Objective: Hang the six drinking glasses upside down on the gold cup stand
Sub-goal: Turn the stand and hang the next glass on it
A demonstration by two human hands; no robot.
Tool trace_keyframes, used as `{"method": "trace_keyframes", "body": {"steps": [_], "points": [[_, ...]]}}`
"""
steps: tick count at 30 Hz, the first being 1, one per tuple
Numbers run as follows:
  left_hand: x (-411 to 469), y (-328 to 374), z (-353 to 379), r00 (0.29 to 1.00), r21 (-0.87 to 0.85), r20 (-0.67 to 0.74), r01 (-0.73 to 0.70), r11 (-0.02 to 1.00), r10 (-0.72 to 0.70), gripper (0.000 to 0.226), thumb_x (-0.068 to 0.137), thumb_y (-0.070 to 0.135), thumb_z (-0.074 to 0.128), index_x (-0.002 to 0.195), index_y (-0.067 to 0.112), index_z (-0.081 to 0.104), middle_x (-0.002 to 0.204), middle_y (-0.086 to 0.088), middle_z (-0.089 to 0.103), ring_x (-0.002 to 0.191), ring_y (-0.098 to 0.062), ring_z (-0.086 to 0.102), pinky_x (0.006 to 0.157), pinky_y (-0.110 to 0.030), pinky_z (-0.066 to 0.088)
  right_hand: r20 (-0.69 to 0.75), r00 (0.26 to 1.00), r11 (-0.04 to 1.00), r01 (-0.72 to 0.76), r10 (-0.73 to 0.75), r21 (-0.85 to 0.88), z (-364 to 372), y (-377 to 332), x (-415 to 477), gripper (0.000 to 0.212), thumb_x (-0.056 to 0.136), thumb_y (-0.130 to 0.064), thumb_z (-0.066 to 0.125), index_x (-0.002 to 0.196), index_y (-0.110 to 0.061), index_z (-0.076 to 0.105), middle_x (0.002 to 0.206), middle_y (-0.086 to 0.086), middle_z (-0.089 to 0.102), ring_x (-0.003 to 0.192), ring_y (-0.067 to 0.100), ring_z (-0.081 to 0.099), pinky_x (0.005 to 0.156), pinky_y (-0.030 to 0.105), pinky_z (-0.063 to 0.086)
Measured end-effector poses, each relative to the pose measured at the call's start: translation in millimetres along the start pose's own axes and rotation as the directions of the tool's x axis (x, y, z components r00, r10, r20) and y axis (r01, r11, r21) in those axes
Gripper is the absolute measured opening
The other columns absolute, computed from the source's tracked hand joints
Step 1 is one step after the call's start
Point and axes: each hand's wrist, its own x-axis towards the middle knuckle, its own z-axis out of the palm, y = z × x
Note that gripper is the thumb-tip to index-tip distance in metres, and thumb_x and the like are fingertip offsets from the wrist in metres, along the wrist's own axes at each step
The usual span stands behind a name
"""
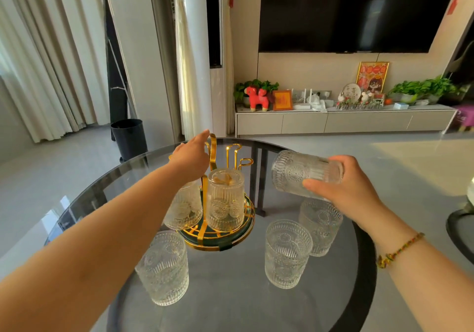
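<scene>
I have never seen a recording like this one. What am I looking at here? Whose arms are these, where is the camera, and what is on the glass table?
There is no machine here. A person wears one camera on the head, so the single picture looks forward and down at that person's own two bare arms.

The round glass table carries a gold cup stand with upright hooks. Two ribbed glasses already hang on it upside down: one in front, one partly hidden behind the left arm. Three more glasses stand upright on the table: front left, middle and behind it.

The right hand holds the sixth glass tipped on its side. The left hand reaches over the stand, holding nothing that I can see.
</scene>
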Motion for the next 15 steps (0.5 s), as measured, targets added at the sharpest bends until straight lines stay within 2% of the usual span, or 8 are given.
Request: {"method": "trace_keyframes", "body": {"steps": [4, 8, 11, 15], "points": [[-5.4, -8.0, -5.0, 0.998, 0.002, 0.012, -0.059, 0.998, 0.059, 0.057, 0.089, -0.001, 0.030, 0.140, 0.020, 0.015, 0.147, -0.015, 0.031, 0.129, -0.034, 0.035, 0.110, -0.049, 0.028, 0.030, 0.997, 0.998, 0.067, -0.067, -0.009, 6.4, -17.1, 15.7, 0.067, 0.064, -0.029, 0.075, 0.117, -0.015, 0.037, 0.113, -0.001, 0.041, 0.101, 0.010, 0.037, 0.080, 0.023, 0.028], [-5.8, -8.7, -7.0, 0.996, -0.003, 0.014, -0.085, 0.996, 0.085, 0.049, 0.093, 0.007, 0.027, 0.139, 0.020, 0.017, 0.141, -0.017, 0.040, 0.123, -0.034, 0.043, 0.110, -0.048, 0.029, 0.102, 0.987, 0.988, 0.133, -0.126, -0.073, 16.9, -40.5, 32.9, 0.077, 0.063, -0.030, 0.075, 0.126, -0.015, 0.032, 0.134, 0.008, 0.040, 0.114, 0.017, 0.039, 0.081, 0.024, 0.029], [-4.4, -12.6, -7.4, 0.995, 0.006, 0.014, -0.103, 0.995, 0.103, 0.047, 0.094, 0.011, 0.026, 0.140, 0.019, 0.016, 0.138, -0.016, 0.045, 0.126, -0.031, 0.040, 0.113, -0.044, 0.019, 0.166, 0.973, 0.976, 0.184, -0.163, -0.120, 27.5, -57.8, 45.4, 0.079, 0.064, -0.028, 0.075, 0.127, -0.013, 0.031, 0.134, 0.010, 0.041, 0.115, 0.019, 0.040, 0.081, 0.024, 0.030], [-6.1, -18.4, 0.4, 0.982, 0.004, -0.012, -0.191, 0.982, 0.191, 0.049, 0.094, 0.013, 0.029, 0.140, 0.017, 0.012, 0.153, -0.007, 0.018, 0.135, -0.031, 0.027, 0.112, -0.044, 0.020, 0.216, 0.959, 0.948, 0.231, -0.184, -0.219, 43.2, -71.5, 55.9, 0.078, 0.065, -0.027, 0.074, 0.127, -0.010, 0.030, 0.131, 0.012, 0.041, 0.106, 0.019, 0.041, 0.078, 0.023, 0.031]]}}
